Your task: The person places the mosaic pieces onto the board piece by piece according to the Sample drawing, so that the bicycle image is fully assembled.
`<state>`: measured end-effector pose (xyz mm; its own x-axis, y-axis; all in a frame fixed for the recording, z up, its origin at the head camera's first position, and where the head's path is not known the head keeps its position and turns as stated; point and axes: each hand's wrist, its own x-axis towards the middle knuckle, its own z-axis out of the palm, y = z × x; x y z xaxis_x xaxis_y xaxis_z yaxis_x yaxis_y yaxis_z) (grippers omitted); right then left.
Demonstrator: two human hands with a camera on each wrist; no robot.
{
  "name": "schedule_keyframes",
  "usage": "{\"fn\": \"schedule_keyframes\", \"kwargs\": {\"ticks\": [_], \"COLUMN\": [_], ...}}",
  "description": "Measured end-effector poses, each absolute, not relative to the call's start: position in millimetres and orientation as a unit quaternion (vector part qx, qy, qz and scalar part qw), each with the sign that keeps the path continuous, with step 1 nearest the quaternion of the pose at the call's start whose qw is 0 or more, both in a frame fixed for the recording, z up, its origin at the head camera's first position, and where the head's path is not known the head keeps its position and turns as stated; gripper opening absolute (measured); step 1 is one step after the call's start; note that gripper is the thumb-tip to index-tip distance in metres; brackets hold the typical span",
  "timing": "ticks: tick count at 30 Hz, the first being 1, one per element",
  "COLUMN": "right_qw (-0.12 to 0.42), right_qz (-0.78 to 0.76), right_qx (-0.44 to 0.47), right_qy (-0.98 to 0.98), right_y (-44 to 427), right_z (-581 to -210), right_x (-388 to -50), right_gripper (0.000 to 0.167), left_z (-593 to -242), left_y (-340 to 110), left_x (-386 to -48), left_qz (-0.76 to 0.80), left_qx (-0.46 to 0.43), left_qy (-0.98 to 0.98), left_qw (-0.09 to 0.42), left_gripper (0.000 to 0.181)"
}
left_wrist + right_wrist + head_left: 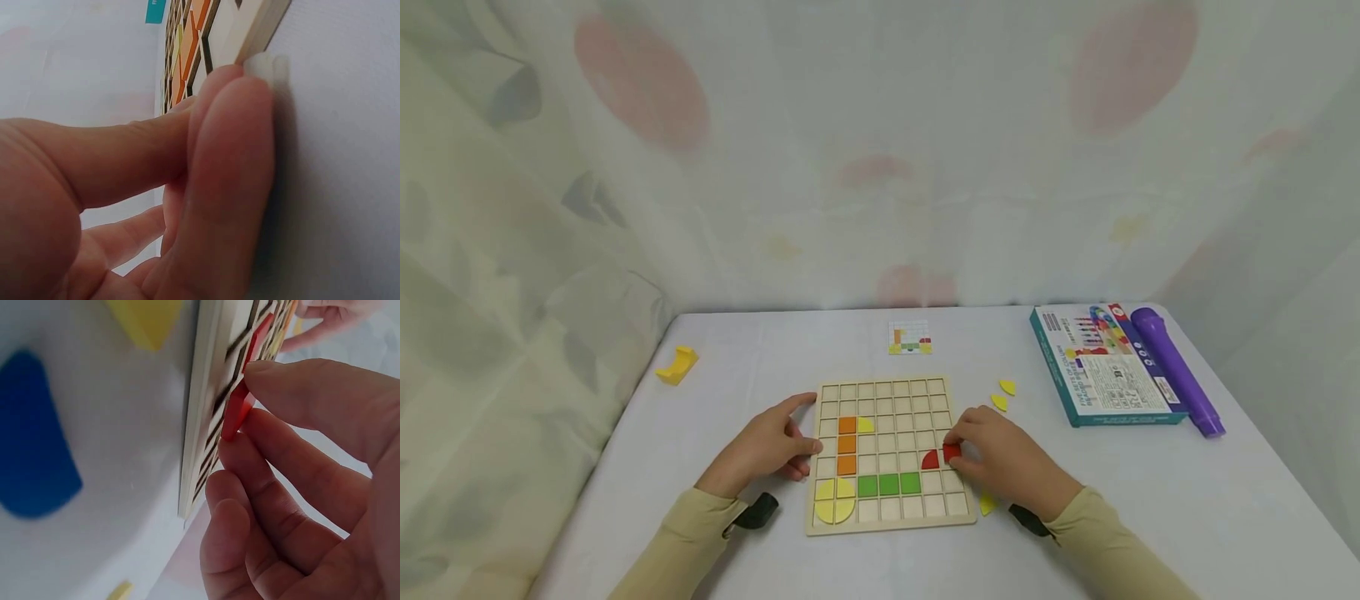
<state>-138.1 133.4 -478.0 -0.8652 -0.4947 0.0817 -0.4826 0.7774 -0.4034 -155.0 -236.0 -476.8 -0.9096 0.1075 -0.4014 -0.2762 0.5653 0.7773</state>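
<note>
A wooden grid board [891, 528] lies on the table between the hands. My left hand [767, 442] grips its left edge, thumb on the rim and other fingers along the side. My right hand [1009, 458] pinches a red quarter-circle tile [235, 412] between thumb and fingers at the board's right edge. Beside that tile, another red quarter-circle tile [930, 459] sits in a cell. Orange square tiles [847, 444] form a column with a yellow tile [866, 425] at its top. Green square tiles [888, 484] form a row, and yellow tiles [835, 501] make a circle at lower left.
Loose yellow tiles [1000, 402] lie right of the board, and a blue tile [37, 434] shows near the right hand. A pattern card [910, 337] is behind the board. At right are a game box [1108, 367] and purple tube [1177, 371]; a yellow holder [677, 365] is at left.
</note>
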Motion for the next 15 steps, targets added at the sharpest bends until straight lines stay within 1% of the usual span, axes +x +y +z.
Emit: {"fn": "schedule_keyframes", "kwargs": {"ticks": [15], "right_qw": [0.031], "right_qz": [-0.195], "right_qx": [-0.252], "right_qy": [0.947], "right_y": [127.2], "right_z": [-478.1], "right_x": [-135.1], "right_gripper": [0.015], "left_z": [-478.1], "left_y": [-236.3], "left_x": [-155.9], "left_qz": [0.456], "left_qx": [-0.05], "left_qy": [0.864], "left_qw": [0.207], "left_gripper": [0.091]}}
